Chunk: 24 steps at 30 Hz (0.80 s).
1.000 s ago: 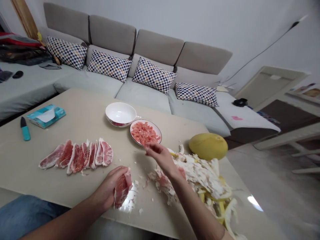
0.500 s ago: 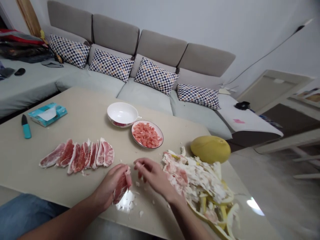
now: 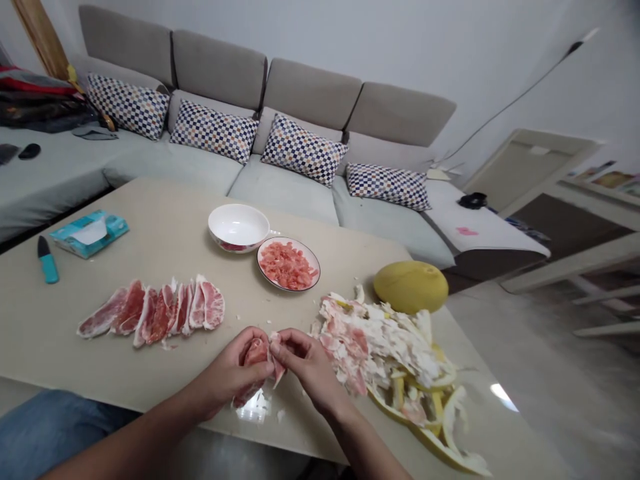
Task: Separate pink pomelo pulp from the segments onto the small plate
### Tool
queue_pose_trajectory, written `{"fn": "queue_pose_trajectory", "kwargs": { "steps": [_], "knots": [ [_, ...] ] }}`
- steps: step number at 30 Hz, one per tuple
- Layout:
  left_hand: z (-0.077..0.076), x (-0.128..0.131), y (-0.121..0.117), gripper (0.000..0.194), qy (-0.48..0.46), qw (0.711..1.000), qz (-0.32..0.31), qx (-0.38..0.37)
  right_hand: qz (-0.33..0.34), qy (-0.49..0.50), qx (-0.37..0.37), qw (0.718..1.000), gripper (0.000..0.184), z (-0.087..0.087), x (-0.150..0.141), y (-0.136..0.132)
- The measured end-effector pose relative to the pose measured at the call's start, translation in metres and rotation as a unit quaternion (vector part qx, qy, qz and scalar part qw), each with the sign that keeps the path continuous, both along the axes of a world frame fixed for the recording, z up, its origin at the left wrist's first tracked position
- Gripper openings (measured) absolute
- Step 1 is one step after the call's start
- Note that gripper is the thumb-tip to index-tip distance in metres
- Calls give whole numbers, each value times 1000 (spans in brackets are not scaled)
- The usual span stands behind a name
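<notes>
A red pomelo segment [image 3: 256, 353] sits in my left hand [image 3: 233, 373], whose fingers are wrapped round it over the table's near side. My right hand [image 3: 305, 363] meets it from the right, thumb and fingers pinching the segment's pale membrane [image 3: 276, 363]. A row of unpeeled pomelo segments [image 3: 165, 310] lies to the left of my hands. Beyond them a dark-rimmed plate [image 3: 316, 277] holds loose red pulp [image 3: 287, 263]. Close to my right forearm is a heap of white and pink peelings [image 3: 385, 340] on yellow rind.
Behind the peelings lies a whole yellow pomelo [image 3: 411, 287]. A white bowl [image 3: 239, 227] stands beside the plate. At the left are a tissue pack [image 3: 90, 233] and a knife with a teal handle [image 3: 49, 263]. A sofa [image 3: 295, 193] borders the table's far side.
My right hand has come in to the segment and now pinches its membrane; before, it was apart with its fingers loose. The camera view has shifted slightly.
</notes>
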<state>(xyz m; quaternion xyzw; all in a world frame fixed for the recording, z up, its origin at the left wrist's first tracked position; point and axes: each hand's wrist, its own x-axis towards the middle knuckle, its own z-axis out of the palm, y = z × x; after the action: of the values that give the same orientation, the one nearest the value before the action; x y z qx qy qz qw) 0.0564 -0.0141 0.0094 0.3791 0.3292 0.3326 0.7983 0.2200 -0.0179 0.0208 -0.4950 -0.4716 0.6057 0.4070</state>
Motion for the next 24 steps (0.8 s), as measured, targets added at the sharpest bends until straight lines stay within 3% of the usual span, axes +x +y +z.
{"fn": "queue_pose_trajectory", "kwargs": {
  "steps": [3, 9, 13, 16, 18, 21, 24],
  "knots": [
    [2, 1, -2, 23, 6, 1000, 10, 19, -30, 25, 14, 999, 37, -2, -2, -5],
    [3, 3, -6, 26, -31, 998, 45, -15, -107, 107, 2, 988, 36, -11, -13, -14],
    [-1, 2, -6, 24, -64, 997, 27, -40, -132, 123, -5, 984, 36, -15, -10, -14],
    [-3, -2, -4, 25, -76, 993, -14, -85, -148, 70, 27, 986, 33, -10, 7, -11],
    [-2, -4, -3, 27, -73, 992, -27, -96, -123, 15, 34, 992, 33, -2, 23, -9],
    [-1, -7, 0, 37, -48, 996, -20, -76, -81, -70, 34, 994, 34, 10, 48, -9],
    [-1, -6, -1, 46, -20, 999, -19, -41, -88, -154, 54, 983, 33, 17, 68, -14]
  ]
}}
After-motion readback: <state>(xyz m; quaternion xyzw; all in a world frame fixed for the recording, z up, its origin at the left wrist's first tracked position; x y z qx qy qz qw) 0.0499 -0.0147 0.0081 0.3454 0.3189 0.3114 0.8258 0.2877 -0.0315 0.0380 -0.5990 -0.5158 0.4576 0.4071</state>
